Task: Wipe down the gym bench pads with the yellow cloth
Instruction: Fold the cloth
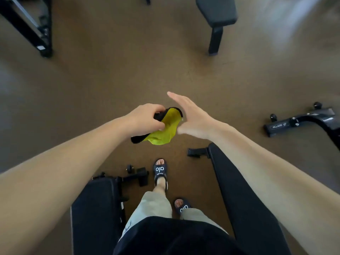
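Observation:
The yellow cloth (166,128), with a black side or edge, hangs in the air in front of me above the brown floor. My left hand (145,119) grips its upper left part with curled fingers. My right hand (191,116) is flat with straight fingers, its palm against the cloth's right edge. A black bench pad (244,199) runs along under my right forearm. Another black bench pad (93,212) lies at the lower left, beside my legs.
A third black bench (217,11) stands at the far top on one leg. A black machine frame (27,24) fills the top left corner. A wheeled black base (301,122) lies on the floor at right. My sandalled feet (161,172) stand between the two near benches.

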Demonstrator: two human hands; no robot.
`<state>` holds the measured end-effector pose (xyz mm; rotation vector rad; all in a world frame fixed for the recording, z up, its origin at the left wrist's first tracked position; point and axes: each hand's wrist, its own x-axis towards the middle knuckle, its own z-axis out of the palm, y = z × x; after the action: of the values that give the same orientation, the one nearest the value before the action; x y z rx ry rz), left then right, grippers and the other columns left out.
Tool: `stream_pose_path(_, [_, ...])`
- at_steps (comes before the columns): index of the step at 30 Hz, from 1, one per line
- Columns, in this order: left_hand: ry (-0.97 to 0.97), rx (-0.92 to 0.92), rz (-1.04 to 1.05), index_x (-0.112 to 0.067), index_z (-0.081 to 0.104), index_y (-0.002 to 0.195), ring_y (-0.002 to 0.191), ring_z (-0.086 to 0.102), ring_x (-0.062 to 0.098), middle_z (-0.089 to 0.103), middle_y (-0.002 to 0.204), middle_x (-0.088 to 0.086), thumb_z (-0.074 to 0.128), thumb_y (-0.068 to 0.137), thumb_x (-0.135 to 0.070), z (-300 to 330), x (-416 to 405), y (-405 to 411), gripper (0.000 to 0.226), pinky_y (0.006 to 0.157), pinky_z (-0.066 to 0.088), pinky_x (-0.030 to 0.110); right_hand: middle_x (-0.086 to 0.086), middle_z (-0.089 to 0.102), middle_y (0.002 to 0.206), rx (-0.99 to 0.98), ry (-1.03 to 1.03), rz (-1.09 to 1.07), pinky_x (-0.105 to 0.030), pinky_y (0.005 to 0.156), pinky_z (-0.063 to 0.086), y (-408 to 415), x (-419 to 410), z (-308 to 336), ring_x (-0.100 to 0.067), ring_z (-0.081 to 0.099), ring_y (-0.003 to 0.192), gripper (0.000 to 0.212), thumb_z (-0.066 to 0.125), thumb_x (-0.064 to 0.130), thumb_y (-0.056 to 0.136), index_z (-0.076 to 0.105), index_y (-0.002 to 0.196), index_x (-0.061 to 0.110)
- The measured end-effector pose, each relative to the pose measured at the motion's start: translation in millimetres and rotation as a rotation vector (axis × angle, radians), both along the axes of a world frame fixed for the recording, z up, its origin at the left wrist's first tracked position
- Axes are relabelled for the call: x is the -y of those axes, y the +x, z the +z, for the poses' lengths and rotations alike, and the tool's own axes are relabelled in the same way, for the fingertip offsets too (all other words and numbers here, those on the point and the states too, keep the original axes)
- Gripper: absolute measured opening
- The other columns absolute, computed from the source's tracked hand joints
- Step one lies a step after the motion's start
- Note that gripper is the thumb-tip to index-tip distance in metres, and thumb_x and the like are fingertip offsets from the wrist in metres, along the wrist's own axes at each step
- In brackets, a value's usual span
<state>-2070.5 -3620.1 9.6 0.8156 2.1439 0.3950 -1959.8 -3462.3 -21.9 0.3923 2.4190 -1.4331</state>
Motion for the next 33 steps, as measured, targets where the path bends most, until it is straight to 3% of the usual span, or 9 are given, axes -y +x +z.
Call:
stream_pose_path(1, [-0.002,0.001,-0.054,-0.021,0.066,0.113,0.096,0.065,0.026,0.069,0.101,0.0,0.071,0.082,-0.019,1.9,-15.9,-12.6,0.031,0.079,0.054,0.036,0.002,0.032,0.16,-0.021,0.041,0.038,-0.039,0.113,0.037,-10.1,-5.7,0.6,-0.022,0.029,0.146,0.104,0.074,0.002,0.071,0.026,0.157,0.034])
stream_pose_path(3, [-0.011,0.003,-0.159,-0.02,0.065,0.122,0.098,0.065,0.024,0.069,0.107,0.001,0.071,0.081,-0.017,4.9,-47.5,-33.6,0.042,0.085,0.056,0.038,0.001,0.05,0.141,-0.004,0.084,0.021,-0.043,0.104,0.048,-25.6,-18.0,1.5,-0.024,0.047,0.13,0.09,0.076,0.01,0.069,0.037,0.147,0.034])
stream_pose_path(5, [-0.036,0.0,-0.257,-0.016,0.068,0.109,0.09,0.066,0.025,0.069,0.097,0.005,0.072,0.079,-0.015,5.6,-76.8,-48.9,0.03,0.079,0.054,0.037,0.003,0.061,0.117,0.041,0.122,-0.06,-0.046,0.084,0.057,-35.6,-36.3,5.6,-0.022,0.061,0.103,0.069,0.077,0.019,0.071,0.045,0.131,0.033])
stream_pose_path(7, [-0.049,0.018,-0.329,-0.013,0.069,0.098,0.082,0.064,0.024,0.069,0.09,0.008,0.073,0.077,-0.015,6.4,-106.9,-57.7,0.021,0.071,0.052,0.035,0.003,0.063,0.103,0.085,0.165,-0.134,-0.046,0.077,0.058,-37.6,-59.6,12.0,-0.02,0.063,0.091,0.05,0.076,0.021,0.075,0.052,0.118,0.03])
stream_pose_path(10, [-0.042,0.018,-0.436,-0.015,0.068,0.091,0.078,0.063,0.021,0.069,0.088,0.007,0.077,0.075,-0.017,2.8,-155.6,-66.1,0.018,0.068,0.051,0.033,0.004,0.065,0.097,0.131,0.151,-0.223,-0.041,0.074,0.059,-31.8,-98.0,13.6,-0.019,0.064,0.089,0.033,0.074,0.024,0.078,0.061,0.108,0.027])
stream_pose_path(15, [0.002,0.022,-0.563,-0.023,0.068,0.096,0.081,0.062,0.016,0.068,0.09,-0.002,0.08,0.075,-0.022,-3.1,-249.5,-70.5,0.024,0.063,0.049,0.028,-0.006,0.069,0.091,0.162,0.091,-0.451,-0.038,0.072,0.056,-15.0,-172.7,3.5,-0.023,0.066,0.088,0.024,0.076,0.024,0.075,0.071,0.097,0.017])
stream_pose_path(20, [0.03,0.034,-0.634,-0.02,0.065,0.101,0.09,0.065,0.02,0.068,0.097,0.001,0.078,0.074,-0.017,-2.1,-339.3,-67.9,0.031,0.08,0.058,0.04,-0.002,0.065,0.078,0.107,-0.127,-0.764,-0.036,0.068,0.054,5.0,-241.3,-1.9,-0.019,0.063,0.076,0.022,0.077,0.019,0.071,0.07,0.091,0.012])
stream_pose_path(25, [0.052,0.028,-0.728,-0.02,0.059,0.103,0.084,0.063,0.02,0.067,0.094,0.003,0.079,0.07,-0.014,-2.6,-418.3,-69.4,0.038,0.072,0.057,0.039,0.0,0.064,0.079,0.053,-0.237,-1.001,-0.034,0.071,0.051,16.9,-302.1,-3.5,-0.02,0.062,0.08,0.018,0.077,0.016,0.073,0.069,0.088,0.012])
stream_pose_path(33, [0.038,-0.01,-0.927,-0.022,0.061,0.096,0.077,0.057,0.01,0.062,0.087,-0.004,0.076,0.079,-0.028,-20.9,-561.5,-101.5,0.023,0.061,0.042,0.029,-0.003,0.065,0.086,0.03,-0.31,-1.252,-0.036,0.075,0.053,0.3,-399.3,-16.8,-0.02,0.063,0.084,0.016,0.076,0.013,0.079,0.068,0.093,0.011])
